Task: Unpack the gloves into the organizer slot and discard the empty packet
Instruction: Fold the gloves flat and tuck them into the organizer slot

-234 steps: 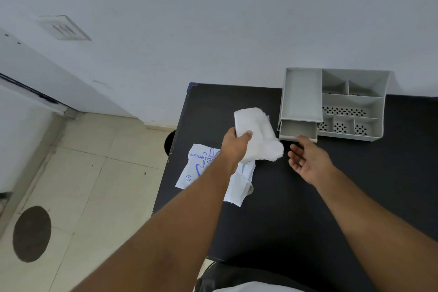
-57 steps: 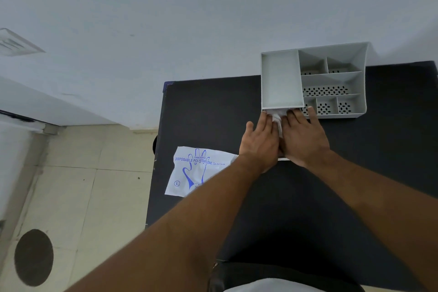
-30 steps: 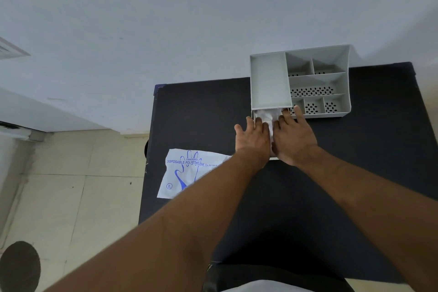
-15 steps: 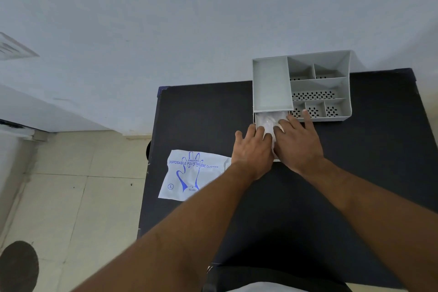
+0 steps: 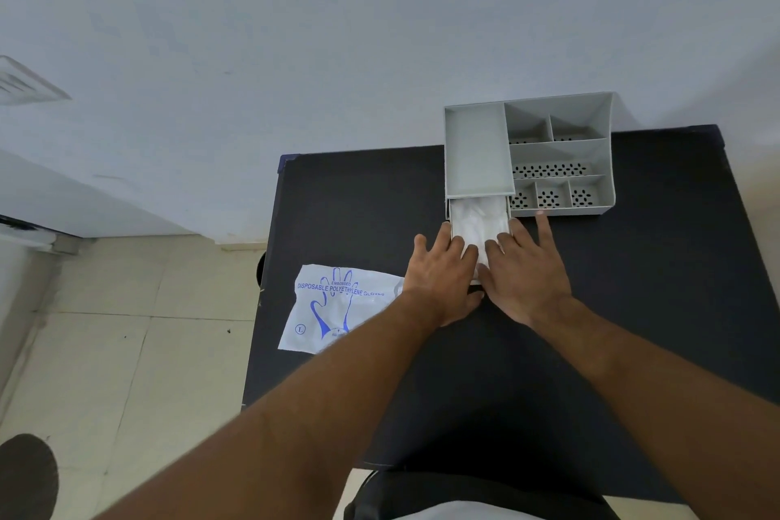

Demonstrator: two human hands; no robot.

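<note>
Grey plastic organizer (image 5: pixel 477 148) sits at upper right of the frame on the black surface (image 5: pixel 633 287), back edge against the white wall (image 5: pixel 337 34). Its low drawer-like slot (image 5: pixel 449 220) sticks out toward the person, holding the white gloves (image 5: pixel 479 220), bunched, filling the slot's width. Left hand (image 5: pixel 441 281) and right hand (image 5: pixel 525 272) lie side by side, palms down, over the slot's near end. Fingers (image 5: pixel 458 249) of both hands are extended flat and loosely spread, pressing on the glove stack; not pinching anything. Right index finger reaches the organizer's front wall below the perforated compartments. Empty packet (image 5: pixel 333 308), white with blue glove print, "DISPOSABLE POLYETHYLENE GLOVES", lies flat at centre left of the frame, overhanging the surface's left edge, its right end next to the left wrist. Tiled floor (image 5: pixel 105 350) at lower left.
</note>
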